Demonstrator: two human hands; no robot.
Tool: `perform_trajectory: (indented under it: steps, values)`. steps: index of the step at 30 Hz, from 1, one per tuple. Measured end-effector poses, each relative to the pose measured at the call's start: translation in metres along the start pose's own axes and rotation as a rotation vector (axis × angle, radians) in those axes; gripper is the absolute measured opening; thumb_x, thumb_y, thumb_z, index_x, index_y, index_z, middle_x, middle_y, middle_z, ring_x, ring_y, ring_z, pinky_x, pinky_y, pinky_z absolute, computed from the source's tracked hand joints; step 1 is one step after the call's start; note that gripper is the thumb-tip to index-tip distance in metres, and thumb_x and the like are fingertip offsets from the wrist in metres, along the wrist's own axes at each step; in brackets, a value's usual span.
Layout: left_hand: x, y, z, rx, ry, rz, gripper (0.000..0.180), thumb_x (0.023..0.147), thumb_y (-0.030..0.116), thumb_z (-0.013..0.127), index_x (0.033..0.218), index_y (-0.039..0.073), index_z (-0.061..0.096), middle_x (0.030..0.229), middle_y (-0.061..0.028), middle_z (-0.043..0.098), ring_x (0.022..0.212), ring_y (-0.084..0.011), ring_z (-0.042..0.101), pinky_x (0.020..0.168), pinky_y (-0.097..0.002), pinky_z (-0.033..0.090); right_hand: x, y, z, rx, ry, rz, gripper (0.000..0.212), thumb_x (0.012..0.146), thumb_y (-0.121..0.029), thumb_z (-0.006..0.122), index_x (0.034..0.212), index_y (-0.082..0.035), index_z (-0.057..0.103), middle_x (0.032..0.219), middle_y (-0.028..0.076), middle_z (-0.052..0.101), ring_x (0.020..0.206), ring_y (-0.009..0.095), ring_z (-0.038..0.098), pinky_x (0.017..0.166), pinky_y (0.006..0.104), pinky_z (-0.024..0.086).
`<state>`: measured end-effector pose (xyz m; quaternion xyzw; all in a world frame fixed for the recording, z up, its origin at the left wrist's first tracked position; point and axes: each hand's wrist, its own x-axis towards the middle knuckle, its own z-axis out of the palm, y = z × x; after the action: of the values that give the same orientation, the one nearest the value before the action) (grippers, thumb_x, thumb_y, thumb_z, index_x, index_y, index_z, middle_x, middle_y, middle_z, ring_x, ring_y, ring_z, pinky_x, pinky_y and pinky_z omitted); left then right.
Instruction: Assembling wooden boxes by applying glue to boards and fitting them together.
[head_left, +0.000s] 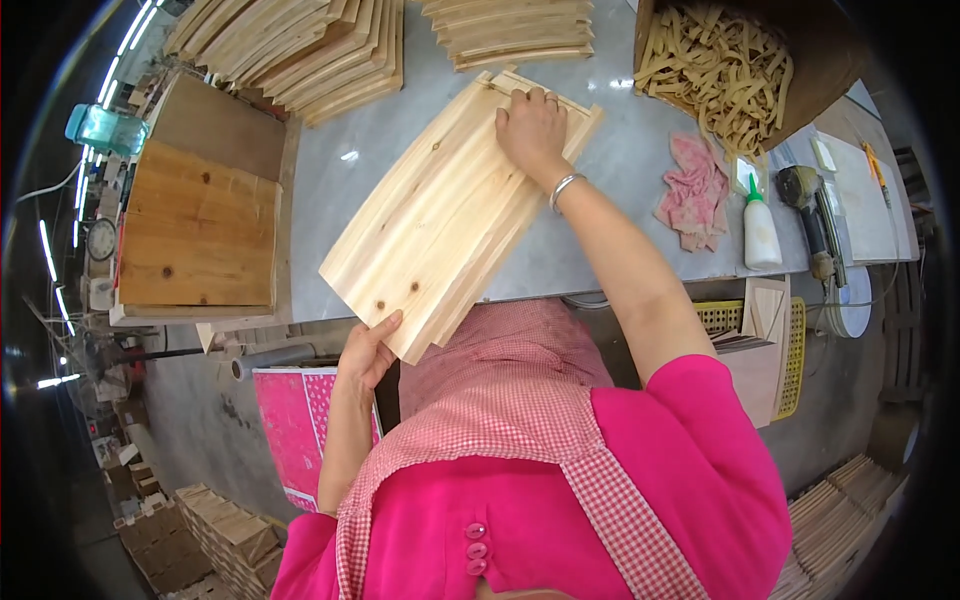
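A few pale wooden boards (pixel 432 205), stacked slightly out of line, lie slantwise over the grey table, their near end jutting past its front edge. My left hand (pixel 368 352) grips the near left corner, thumb on top and the other fingers partly hidden below. At the far end, my right hand (pixel 532 128) has its fingers curled over the boards beside a narrow wooden strip (pixel 535 92). A metal bangle (pixel 566 190) circles my right wrist. Knots and grain show on the top board.
Stacked boards (pixel 330 60) stand at the far left, near a wooden box (pixel 200 225). Rightward are a cardboard box (pixel 825 65) of tan strips, a pink cloth (pixel 693 190), a white glue bottle (pixel 761 230) and a nail gun (pixel 808 215). A yellow crate (pixel 793 360) sits below.
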<state>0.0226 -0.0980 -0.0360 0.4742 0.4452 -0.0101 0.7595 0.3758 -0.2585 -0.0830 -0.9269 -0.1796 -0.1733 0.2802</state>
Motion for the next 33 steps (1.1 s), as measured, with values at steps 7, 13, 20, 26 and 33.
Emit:
perform_trajectory:
  steps: [7, 13, 20, 26, 33]
  values:
    - [0.005, -0.005, -0.007, 0.000, -0.002, -0.002, 0.055, 0.093, 0.006, 0.071, 0.138, -0.011, 0.044, 0.134, -0.0224, 0.059, 0.119, -0.0298, 0.064, 0.100, -0.0394, 0.056, 0.001, 0.006, 0.001, -0.058, -0.053, -0.050, 0.038, 0.090, -0.036, 0.064, 0.111, -0.004, 0.070, 0.116, 0.018, 0.065, 0.118, 0.038, 0.057, 0.098, 0.0497, 0.045]
    - [0.012, -0.002, -0.011, -0.006, -0.021, -0.006, 0.063, 0.091, 0.009, 0.074, 0.141, -0.010, 0.041, 0.133, -0.0232, 0.059, 0.118, -0.0307, 0.064, 0.099, -0.0404, 0.056, 0.001, 0.007, 0.012, -0.078, -0.027, -0.008, 0.039, 0.090, -0.036, 0.063, 0.113, -0.006, 0.072, 0.117, 0.018, 0.066, 0.117, 0.039, 0.058, 0.100, 0.0499, 0.044]
    - [0.010, -0.001, -0.006, 0.001, -0.014, 0.049, 0.051, 0.092, 0.009, 0.073, 0.135, -0.008, 0.050, 0.131, -0.0194, 0.063, 0.117, -0.0280, 0.065, 0.100, -0.0405, 0.056, 0.012, 0.005, 0.002, 0.002, 0.026, -0.069, 0.033, 0.088, -0.033, 0.066, 0.104, -0.005, 0.070, 0.113, 0.018, 0.067, 0.112, 0.037, 0.058, 0.097, 0.0490, 0.046]
    - [-0.004, 0.040, -0.037, 0.919, 0.034, -0.123, 0.053, 0.092, 0.045, 0.073, 0.109, -0.005, 0.070, 0.096, -0.0158, 0.074, 0.083, -0.0255, 0.072, 0.079, -0.0364, 0.058, -0.001, -0.001, -0.004, 0.003, 0.038, -0.025, 0.035, 0.087, -0.028, 0.070, 0.114, -0.005, 0.068, 0.112, 0.016, 0.063, 0.114, 0.036, 0.055, 0.095, 0.0482, 0.044]
    - [0.011, 0.246, 0.025, 1.353, 0.466, 1.557, 0.035, 0.087, 0.015, 0.072, 0.118, 0.002, 0.061, 0.115, -0.0179, 0.065, 0.103, -0.0370, 0.063, 0.086, -0.0422, 0.052, -0.005, -0.001, -0.008, 0.044, 0.059, -0.003, 0.036, 0.087, -0.026, 0.070, 0.116, -0.004, 0.068, 0.112, 0.017, 0.063, 0.115, 0.036, 0.055, 0.098, 0.0480, 0.044]
